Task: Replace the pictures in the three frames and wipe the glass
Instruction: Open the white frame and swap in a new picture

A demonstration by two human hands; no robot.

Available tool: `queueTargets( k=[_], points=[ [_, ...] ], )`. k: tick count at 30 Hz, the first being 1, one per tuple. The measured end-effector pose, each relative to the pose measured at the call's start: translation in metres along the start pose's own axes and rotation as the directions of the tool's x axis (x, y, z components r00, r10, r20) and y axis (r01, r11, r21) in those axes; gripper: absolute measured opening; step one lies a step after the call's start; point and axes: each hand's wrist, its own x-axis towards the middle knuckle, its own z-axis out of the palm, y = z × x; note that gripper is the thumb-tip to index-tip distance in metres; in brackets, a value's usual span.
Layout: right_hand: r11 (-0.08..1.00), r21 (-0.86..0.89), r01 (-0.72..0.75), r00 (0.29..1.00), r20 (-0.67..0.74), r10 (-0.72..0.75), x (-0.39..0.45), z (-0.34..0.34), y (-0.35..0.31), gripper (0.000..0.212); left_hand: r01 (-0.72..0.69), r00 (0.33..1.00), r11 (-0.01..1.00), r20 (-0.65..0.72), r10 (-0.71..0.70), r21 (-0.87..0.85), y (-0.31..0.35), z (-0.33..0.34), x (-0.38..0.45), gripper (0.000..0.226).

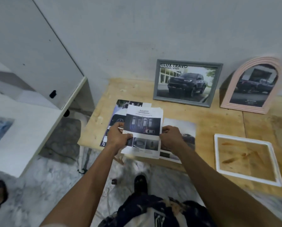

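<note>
Both hands hold a small stack of printed sheets [143, 128] above the bench's front edge: the left hand [119, 136] grips its left side, thumb on top, and the right hand [170, 136] pinches its right edge. More prints [181, 128] lie on the bench [202, 122] beneath. This looks like choosing a picture for the empty white frame [246, 159], flat near the front right. The next move calls for separating one sheet. The grey frame [187, 82] and the arched pink frame [253, 86] lean at the back edge, both filled.

Head camera looking steeply down, close over the workbench

It's facing forward towards the wall [137, 30]; sitting near above the wooden table [210, 122]; taking in floor [39, 185] below.
</note>
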Motion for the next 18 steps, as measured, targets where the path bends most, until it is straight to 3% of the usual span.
queueTargets(
  k=[8, 13, 18],
  points=[
    [0.995, -0.021, -0.100, 0.993, -0.070, 0.098, 0.020, 0.096, -0.022, 0.018, -0.068, 0.997, 0.970, 0.046, 0.059, 0.232, -0.044, -0.053, 0.081, 0.051],
    [0.989, -0.105, -0.109, 0.989, -0.117, 0.096, 0.044, 0.113, -0.030, 0.028, -0.102, 0.988, 0.960, 0.135, 0.069, 0.262, -0.054, -0.051, 0.113, 0.047],
    [0.982, -0.113, -0.152, 0.972, -0.195, 0.128, 0.067, 0.127, -0.033, 0.024, -0.132, 0.980, 0.935, 0.185, 0.074, 0.330, -0.061, -0.047, 0.135, 0.047]
  ],
)
